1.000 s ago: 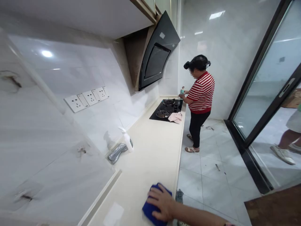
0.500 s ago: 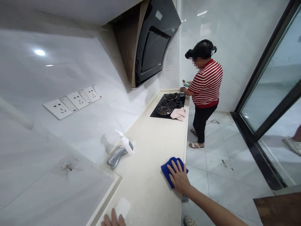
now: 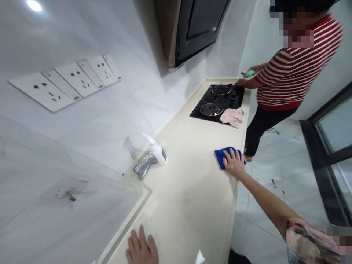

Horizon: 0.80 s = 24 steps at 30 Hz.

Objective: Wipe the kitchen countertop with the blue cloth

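My right hand (image 3: 235, 165) presses a folded blue cloth (image 3: 220, 158) against the cream countertop (image 3: 189, 183), close to its front edge. The fingers lie spread over the cloth, which sticks out on both sides. At the bottom of the view, my left hand (image 3: 141, 247) rests flat on the counter with its fingers apart, holding nothing. By the wall stands a white spray bottle (image 3: 159, 152), beside a grey shiny packet (image 3: 145, 165). A small white piece (image 3: 200, 257) lies at the counter's lower edge.
A black gas stove (image 3: 205, 102) with a pink cloth (image 3: 232, 116) on its corner lies farther along, under a dark range hood (image 3: 205, 25). A co-worker in a striped shirt (image 3: 291, 77) stands there, holding a green object (image 3: 249, 73). Wall sockets (image 3: 74, 79) are at left.
My right hand has slid the blue cloth farther along the counter toward the stove. More of my left hand shows on the counter. The view has shifted and tilted, and the co-worker appears larger.
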Tool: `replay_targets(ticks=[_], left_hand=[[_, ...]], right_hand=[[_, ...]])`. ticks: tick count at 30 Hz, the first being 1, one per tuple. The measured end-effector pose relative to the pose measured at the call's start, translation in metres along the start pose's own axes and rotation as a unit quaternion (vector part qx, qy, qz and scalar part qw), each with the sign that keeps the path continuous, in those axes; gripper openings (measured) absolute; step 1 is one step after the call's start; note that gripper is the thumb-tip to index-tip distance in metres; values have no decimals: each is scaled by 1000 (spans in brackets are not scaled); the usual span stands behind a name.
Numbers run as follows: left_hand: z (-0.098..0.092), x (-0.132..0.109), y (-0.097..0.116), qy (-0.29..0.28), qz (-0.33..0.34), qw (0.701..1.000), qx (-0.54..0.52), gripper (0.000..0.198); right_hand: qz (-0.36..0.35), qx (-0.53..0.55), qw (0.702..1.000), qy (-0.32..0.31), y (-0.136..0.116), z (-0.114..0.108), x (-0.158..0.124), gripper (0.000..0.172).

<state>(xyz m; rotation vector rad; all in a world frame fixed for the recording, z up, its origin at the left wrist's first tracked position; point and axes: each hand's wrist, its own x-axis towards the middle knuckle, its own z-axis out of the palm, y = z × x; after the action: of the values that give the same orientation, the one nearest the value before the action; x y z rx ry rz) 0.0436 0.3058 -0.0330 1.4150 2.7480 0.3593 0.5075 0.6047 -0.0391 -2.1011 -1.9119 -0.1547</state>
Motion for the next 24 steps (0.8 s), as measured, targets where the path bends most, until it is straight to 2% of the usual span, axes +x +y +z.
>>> replay_targets(ticks=[2, 5, 8, 11, 14, 18, 21, 24], left_hand=[[-3, -1, 2, 1, -4, 1000, 21, 65], [-1, -4, 3, 10, 2, 999, 42, 62], [-2, -7, 2, -6, 12, 999, 52, 61], [-4, -8, 1, -10, 14, 998, 58, 61], [-5, -8, 0, -3, 9, 998, 58, 61], [-7, -6, 3, -7, -5, 999, 46, 61], [-12, -5, 9, -7, -6, 999, 31, 61], [-18, -5, 15, 0, -9, 1000, 19, 62]], right_hand=[[42, 21, 999, -7, -8, 10, 27, 57], [78, 60, 995, -31, -40, 25, 60, 61], [68, 89, 992, -50, -92, 34, 77, 63], [18, 103, 992, -70, -153, 32, 67, 66], [-54, 116, 988, -88, -209, 20, 29, 68], [-163, 138, 964, -156, -257, -1, -53, 74], [-236, 182, 933, -204, -271, -27, -130, 76], [-335, 243, 881, -231, -265, -56, -204, 76]])
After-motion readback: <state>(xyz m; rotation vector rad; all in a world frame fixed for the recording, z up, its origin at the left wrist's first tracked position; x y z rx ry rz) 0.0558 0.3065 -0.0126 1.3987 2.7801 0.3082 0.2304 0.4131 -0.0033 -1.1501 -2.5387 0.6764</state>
